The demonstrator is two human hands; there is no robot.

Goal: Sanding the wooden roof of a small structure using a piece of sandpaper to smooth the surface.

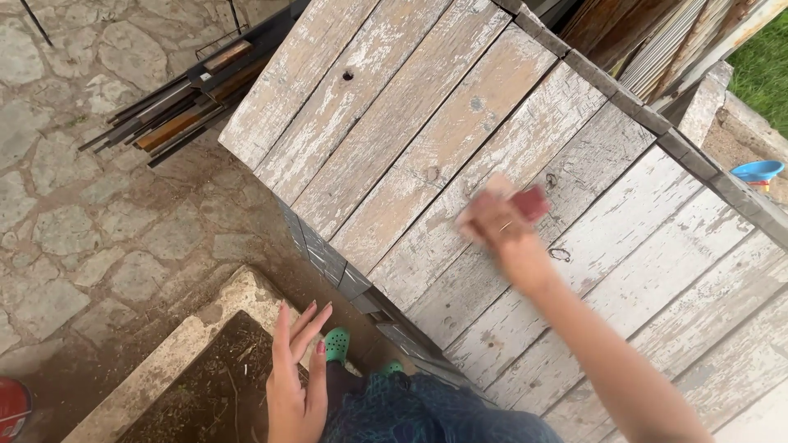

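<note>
My right hand (pixel 495 226) presses a reddish sanding block (pixel 529 202) onto a large panel of weathered white-painted planks (pixel 410 131); both hand and block are motion-blurred. The panel lies tilted in a grey metal frame (pixel 324 254). Paint around the block is worn down to bare wood. My left hand (pixel 294 381) hangs free at my side below the panel's near edge, fingers spread, touching nothing. Green clogs (pixel 336 344) show under my dark patterned clothing.
A bundle of dark metal bars and wood strips (pixel 168 119) lies on the stone paving at upper left. A concrete-edged bed of soil (pixel 205 385) sits by my feet. A red object (pixel 12 408) is at bottom left, a blue bowl (pixel 757 171) at right.
</note>
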